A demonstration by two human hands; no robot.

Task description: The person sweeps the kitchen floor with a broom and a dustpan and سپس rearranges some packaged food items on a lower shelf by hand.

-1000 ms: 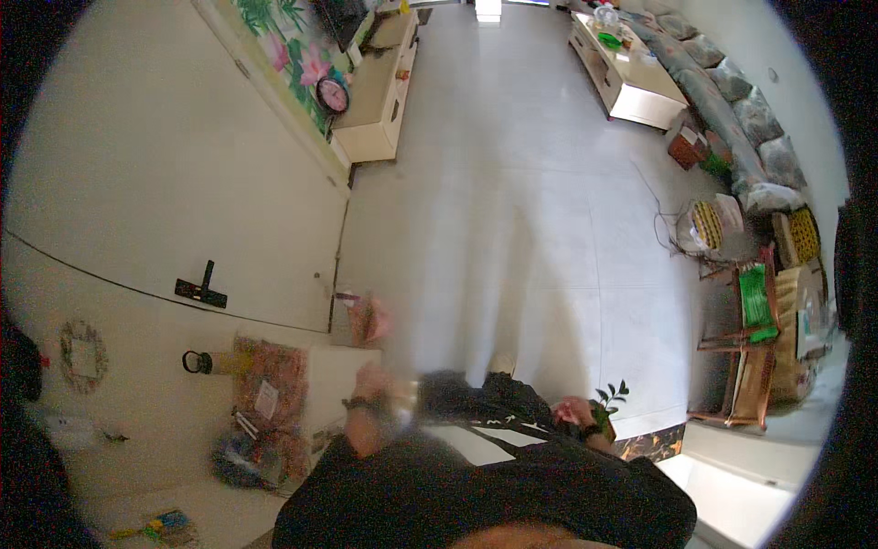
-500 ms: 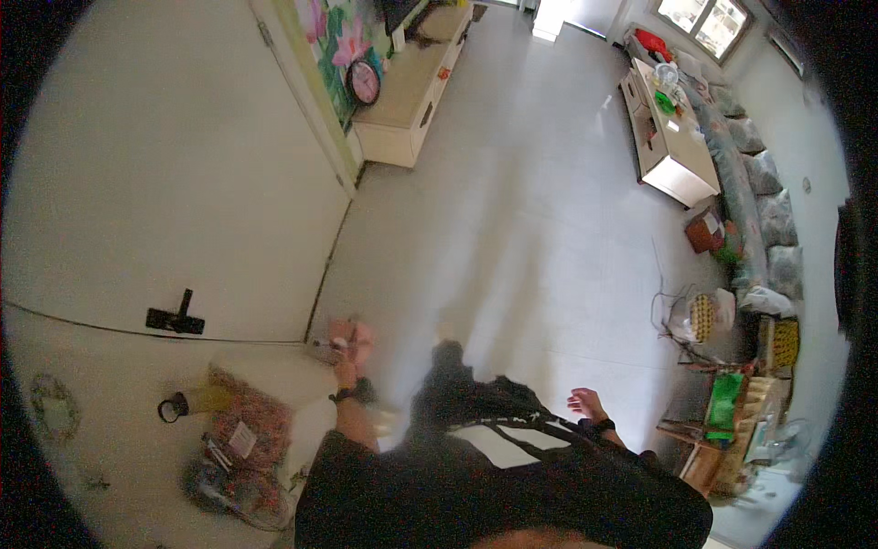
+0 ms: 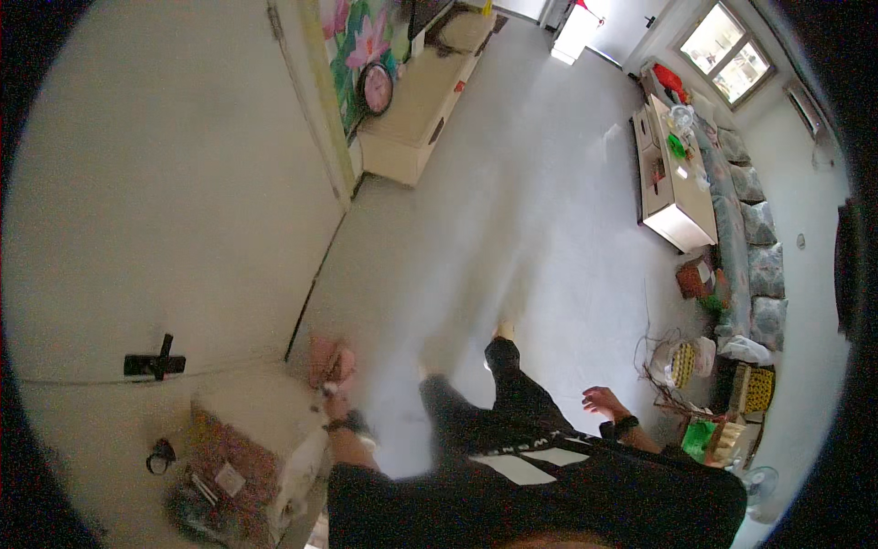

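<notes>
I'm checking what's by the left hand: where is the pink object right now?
In the head view, the pink object is left of centre, just beyond the left hand and right of the black door handle.

From my remote feed I see a glossy pale floor point(image 3: 540, 210), a white door point(image 3: 165, 192) at left, a cream TV cabinet point(image 3: 412, 110) beside a lotus mural point(image 3: 368, 44), a white coffee table point(image 3: 686, 197) alongside a cushioned sofa point(image 3: 734, 256), and a bright two-pane window point(image 3: 727, 52).
</notes>
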